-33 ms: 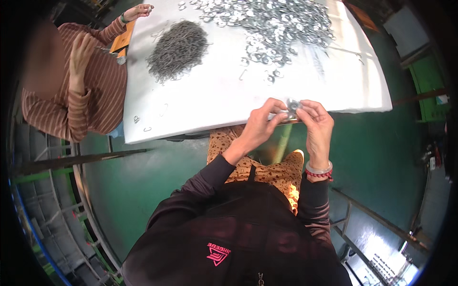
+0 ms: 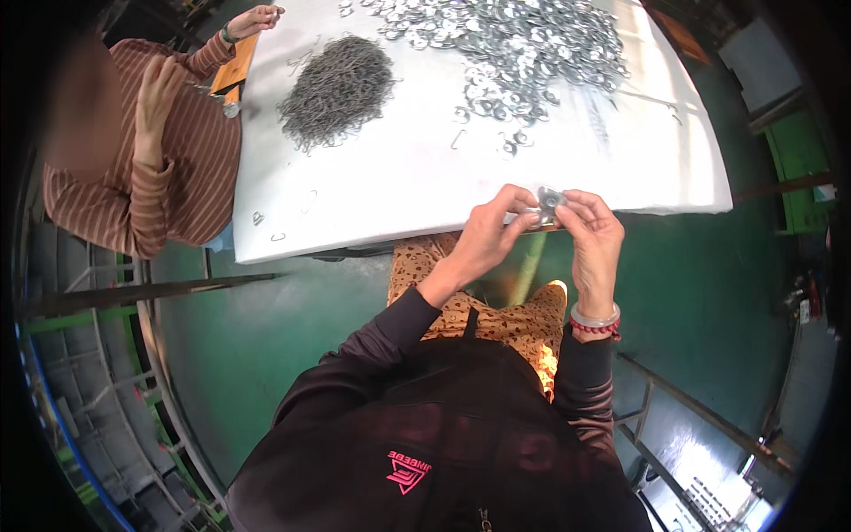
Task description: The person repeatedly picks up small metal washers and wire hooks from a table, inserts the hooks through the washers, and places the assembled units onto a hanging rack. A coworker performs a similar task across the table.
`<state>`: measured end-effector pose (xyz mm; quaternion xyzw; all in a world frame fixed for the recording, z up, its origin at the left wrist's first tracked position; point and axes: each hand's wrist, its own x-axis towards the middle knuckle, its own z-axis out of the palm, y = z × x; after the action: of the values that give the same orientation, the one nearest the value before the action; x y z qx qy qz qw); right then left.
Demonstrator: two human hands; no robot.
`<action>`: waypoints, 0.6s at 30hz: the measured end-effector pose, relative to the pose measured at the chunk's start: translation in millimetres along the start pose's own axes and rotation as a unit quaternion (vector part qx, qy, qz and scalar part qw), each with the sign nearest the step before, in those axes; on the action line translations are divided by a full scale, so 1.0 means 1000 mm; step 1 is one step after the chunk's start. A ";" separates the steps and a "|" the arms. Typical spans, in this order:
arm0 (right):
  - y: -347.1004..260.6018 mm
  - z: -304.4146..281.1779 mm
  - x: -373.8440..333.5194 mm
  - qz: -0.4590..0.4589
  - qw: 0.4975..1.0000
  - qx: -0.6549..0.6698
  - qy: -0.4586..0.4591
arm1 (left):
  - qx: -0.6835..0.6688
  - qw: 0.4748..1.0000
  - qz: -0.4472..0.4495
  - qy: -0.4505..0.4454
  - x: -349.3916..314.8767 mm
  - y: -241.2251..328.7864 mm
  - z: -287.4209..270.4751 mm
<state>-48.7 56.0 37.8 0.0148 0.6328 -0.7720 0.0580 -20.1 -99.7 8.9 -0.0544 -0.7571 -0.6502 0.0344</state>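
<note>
Close together at the table's near edge, my two hands pinch small shiny metal parts. My left hand (image 2: 486,229) is closed, thumb and fingers pressed on a part that is mostly hidden. Between the fingertips of my right hand (image 2: 592,232), also closed, is a grey metal disc (image 2: 550,200) with a raised round centre. The parts meet or overlap; I cannot tell whether they are joined. Beyond my hands, a large heap of similar silvery discs (image 2: 523,53) covers the far middle of the white table (image 2: 390,191). A dark pile of bent wire hooks (image 2: 339,93) lies left of it.
At the table's left side sits a co-worker in a striped brown top (image 2: 199,168), one hand (image 2: 255,19) over the far corner holding something small. A few loose hooks (image 2: 278,237) lie near the left front corner. Metal rails (image 2: 656,403) stand at lower right.
The view has shifted slightly, so the table and piles appear a little farther right. My hands keep their pinch on the metal parts with hardly any movement.
</note>
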 end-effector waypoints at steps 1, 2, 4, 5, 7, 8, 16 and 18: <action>0.003 0.001 0.000 -0.001 1.000 0.018 -0.006 | 0.022 0.998 0.055 0.022 0.000 -0.011 0.002; 0.006 0.003 0.000 -0.002 0.999 0.036 -0.011 | 0.044 0.992 0.109 0.042 0.000 -0.023 0.003; 0.010 0.005 -0.001 0.009 0.999 0.048 -0.008 | 0.024 0.997 0.062 0.049 -0.006 -0.022 -0.001; 0.013 0.005 -0.001 0.014 0.998 0.054 -0.005 | 0.013 0.998 0.039 0.051 -0.008 -0.022 -0.003; 0.016 0.004 -0.002 0.014 0.998 0.060 0.000 | 0.069 0.989 0.078 0.108 -0.002 -0.028 -0.014; 0.016 0.002 -0.002 0.013 0.998 0.064 0.004 | 0.097 0.981 0.097 0.134 0.004 -0.033 -0.022; -0.001 -0.005 -0.011 0.021 0.997 0.070 0.007 | 0.433 0.888 -0.021 0.157 0.081 -0.084 -0.083; -0.002 -0.007 -0.016 0.024 0.998 0.060 0.009 | 0.476 0.870 -0.015 0.125 0.084 -0.088 -0.079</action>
<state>-33.8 64.7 40.2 0.0401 0.5853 -0.8069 0.0695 -116.3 -187.7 -55.5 0.0622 -0.9650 -0.2123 0.1405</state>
